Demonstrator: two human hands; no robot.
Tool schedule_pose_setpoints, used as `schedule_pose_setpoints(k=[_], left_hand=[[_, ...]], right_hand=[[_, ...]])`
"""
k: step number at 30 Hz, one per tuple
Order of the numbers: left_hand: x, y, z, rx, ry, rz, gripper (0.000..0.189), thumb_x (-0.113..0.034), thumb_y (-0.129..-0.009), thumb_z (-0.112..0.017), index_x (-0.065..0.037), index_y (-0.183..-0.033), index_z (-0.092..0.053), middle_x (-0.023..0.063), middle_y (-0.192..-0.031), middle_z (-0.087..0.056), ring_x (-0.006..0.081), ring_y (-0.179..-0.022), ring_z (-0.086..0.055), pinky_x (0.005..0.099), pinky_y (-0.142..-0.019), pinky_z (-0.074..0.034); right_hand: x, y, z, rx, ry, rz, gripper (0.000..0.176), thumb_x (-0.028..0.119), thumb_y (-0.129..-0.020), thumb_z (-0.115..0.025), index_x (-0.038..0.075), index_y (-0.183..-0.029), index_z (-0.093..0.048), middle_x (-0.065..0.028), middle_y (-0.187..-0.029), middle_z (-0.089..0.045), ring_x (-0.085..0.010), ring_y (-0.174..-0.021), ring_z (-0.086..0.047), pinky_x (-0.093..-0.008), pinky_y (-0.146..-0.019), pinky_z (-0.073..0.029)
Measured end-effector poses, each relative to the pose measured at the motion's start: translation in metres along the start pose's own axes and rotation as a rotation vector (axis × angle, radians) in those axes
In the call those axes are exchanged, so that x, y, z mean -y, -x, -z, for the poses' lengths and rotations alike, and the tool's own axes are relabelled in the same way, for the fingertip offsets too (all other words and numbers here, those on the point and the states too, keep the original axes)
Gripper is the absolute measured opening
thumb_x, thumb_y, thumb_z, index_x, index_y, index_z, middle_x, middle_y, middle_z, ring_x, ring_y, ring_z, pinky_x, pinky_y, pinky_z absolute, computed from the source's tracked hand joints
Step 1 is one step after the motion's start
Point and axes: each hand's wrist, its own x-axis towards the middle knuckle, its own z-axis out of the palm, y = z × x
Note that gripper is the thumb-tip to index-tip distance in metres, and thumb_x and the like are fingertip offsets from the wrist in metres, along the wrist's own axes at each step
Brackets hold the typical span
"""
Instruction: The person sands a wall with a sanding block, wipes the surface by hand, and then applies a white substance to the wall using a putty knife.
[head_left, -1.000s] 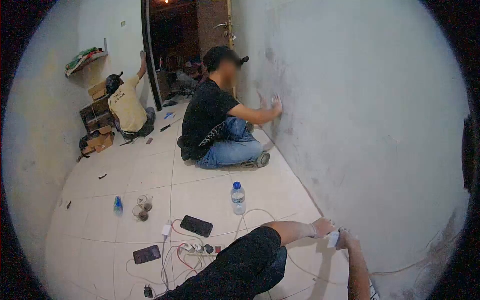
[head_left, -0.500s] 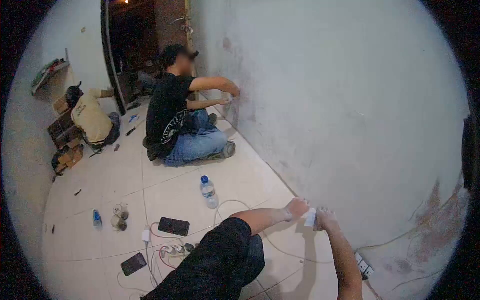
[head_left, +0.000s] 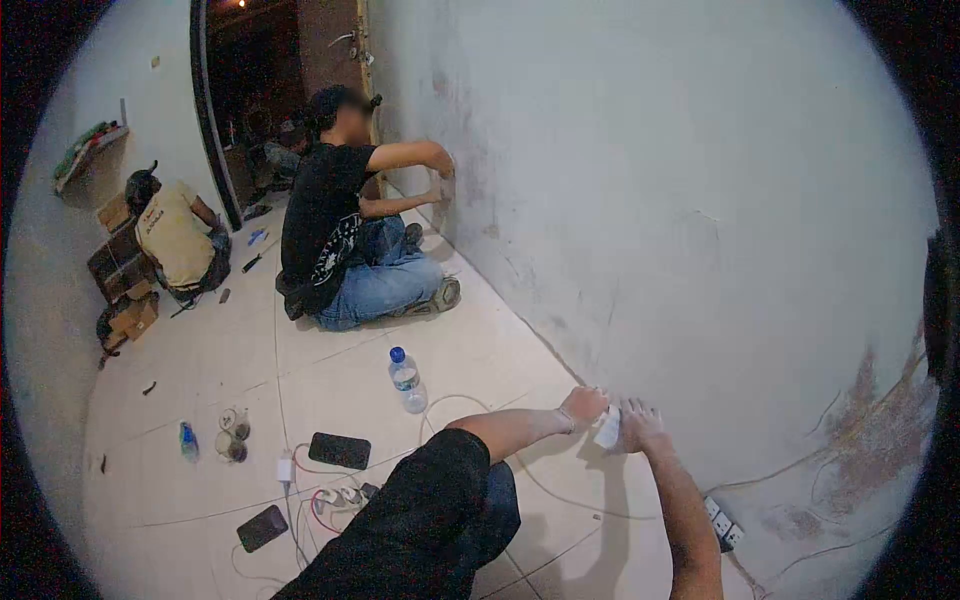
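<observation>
Low on the wall, where it meets the floor, both my hands work close together. My left hand [head_left: 584, 405] is closed, its fingers curled near the wall; what it holds, if anything, is hidden. My right hand [head_left: 640, 428] has its dusty white fingers against the wall and its thumb side on a small flat white piece [head_left: 606, 430]. That piece hangs tilted between the two hands; its exact kind is too small to make out. The white wall [head_left: 700, 300] rises in front of me, with a faint scuff line near its base.
A water bottle [head_left: 407, 382], two phones [head_left: 340, 451], a power strip with cables, and jars [head_left: 232, 430] are on the tiled floor. A socket block [head_left: 724, 523] lies by the wall at right. One person [head_left: 325, 220] sits at the wall; another [head_left: 180, 240] sits farther back.
The white piece has tilted and shifted slightly left, and my right hand's fingers have spread higher on the wall. The nearer person's hands have moved along the wall; the farther person's arm has lowered.
</observation>
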Motion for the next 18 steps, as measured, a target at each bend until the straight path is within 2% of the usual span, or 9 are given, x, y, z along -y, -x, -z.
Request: schedule_pose_setpoints(k=[2, 5, 7, 8, 10, 11, 13, 16, 18], left_hand=[[0.002, 0.000, -0.001, -0.013, 0.011, -0.004, 0.012, -0.013, -0.074, -0.056, -0.008, -0.085, -0.056, 0.0117, -0.073, -0.061, 0.0291, -0.071, -0.063, 0.0402, -0.059, -0.050], [0.007, -0.006, -0.018, -0.023, 0.052, -0.003, 0.013, -0.013, -0.074, -0.055, -0.007, -0.086, -0.055, 0.0132, -0.074, -0.061, 0.0295, -0.071, -0.063, 0.0408, -0.058, -0.050], [0.004, -0.005, -0.013, -0.049, 0.114, -0.016, 0.014, -0.014, -0.075, -0.054, -0.007, -0.087, -0.055, 0.0141, -0.076, -0.061, 0.0296, -0.071, -0.063, 0.0416, -0.057, -0.050], [0.002, -0.008, -0.010, 0.049, 0.119, 0.057, 0.016, -0.016, -0.076, -0.053, -0.007, -0.089, -0.055, 0.0139, -0.078, -0.061, 0.0305, -0.076, -0.062, 0.0428, -0.061, -0.050], [-0.005, -0.013, 0.002, 0.244, 0.121, 0.222, 0.020, -0.019, -0.078, -0.051, -0.007, -0.094, -0.054, 0.0137, -0.084, -0.060, 0.0324, -0.084, -0.060, 0.0450, -0.069, -0.048], [-0.007, -0.012, 0.008, 0.159, 0.170, 0.197, 0.020, -0.020, -0.079, -0.051, -0.008, -0.094, -0.054, 0.0135, -0.084, -0.060, 0.0323, -0.084, -0.060, 0.0447, -0.069, -0.048], [-0.010, -0.006, 0.013, -0.009, 0.261, 0.140, 0.020, -0.021, -0.079, -0.050, -0.008, -0.094, -0.055, 0.0132, -0.083, -0.061, 0.0323, -0.083, -0.060, 0.0440, -0.069, -0.048], [-0.013, -0.004, 0.030, 0.192, 0.265, 0.168, 0.022, -0.023, -0.081, -0.049, -0.010, -0.097, -0.055, 0.0127, -0.086, -0.061, 0.0326, -0.084, -0.060, 0.0424, -0.071, -0.048], [-0.002, -0.009, -0.009, 0.197, 0.166, 0.146, 0.021, -0.022, -0.080, -0.050, -0.010, -0.097, -0.056, 0.0126, -0.088, -0.061, 0.0327, -0.085, -0.059, 0.0420, -0.070, -0.048]], right_hand=[[-0.003, -0.004, -0.011, -0.133, -0.045, 0.079, 0.106, 0.046, -0.045, -0.081, 0.002, -0.128, -0.033, -0.0163, -0.127, -0.044, -0.0297, -0.121, -0.040, -0.0500, -0.098, -0.032], [0.004, 0.001, 0.003, -0.044, -0.041, 0.083, 0.104, 0.049, -0.049, -0.079, 0.003, -0.130, -0.032, -0.0165, -0.127, -0.044, -0.0299, -0.121, -0.040, -0.0489, -0.099, -0.031], [0.002, -0.002, -0.004, -0.009, -0.013, 0.073, 0.110, 0.058, -0.046, -0.076, 0.002, -0.131, -0.031, -0.0161, -0.129, -0.042, -0.0289, -0.124, -0.037, -0.0488, -0.100, -0.029], [0.000, -0.006, -0.007, 0.005, 0.000, 0.074, 0.114, 0.062, -0.045, -0.075, 0.002, -0.131, -0.030, -0.0159, -0.130, -0.041, -0.0284, -0.125, -0.035, -0.0487, -0.100, -0.028], [-0.002, -0.007, -0.011, -0.059, 0.017, 0.084, 0.112, 0.060, -0.046, -0.075, 0.002, -0.131, -0.031, -0.0161, -0.128, -0.043, -0.0282, -0.124, -0.037, -0.0491, -0.100, -0.028], [-0.003, -0.008, -0.011, -0.091, 0.026, 0.094, 0.111, 0.059, -0.046, -0.075, 0.003, -0.131, -0.031, -0.0162, -0.127, -0.044, -0.0281, -0.123, -0.037, -0.0493, -0.100, -0.028], [-0.007, -0.009, -0.005, -0.023, -0.010, 0.112, 0.110, 0.058, -0.047, -0.075, 0.002, -0.131, -0.031, -0.0166, -0.125, -0.045, -0.0289, -0.122, -0.039, -0.0499, -0.100, -0.028], [-0.004, -0.009, -0.004, -0.032, 0.059, 0.109, 0.108, 0.056, -0.050, -0.074, 0.002, -0.132, -0.030, -0.0172, -0.124, -0.047, -0.0302, -0.120, -0.041, -0.0505, -0.099, -0.029], [0.000, -0.009, 0.005, -0.037, 0.122, 0.077, 0.107, 0.055, -0.052, -0.075, 0.002, -0.133, -0.029, -0.0182, -0.128, -0.043, -0.0306, -0.121, -0.040, -0.0508, -0.100, -0.028]])
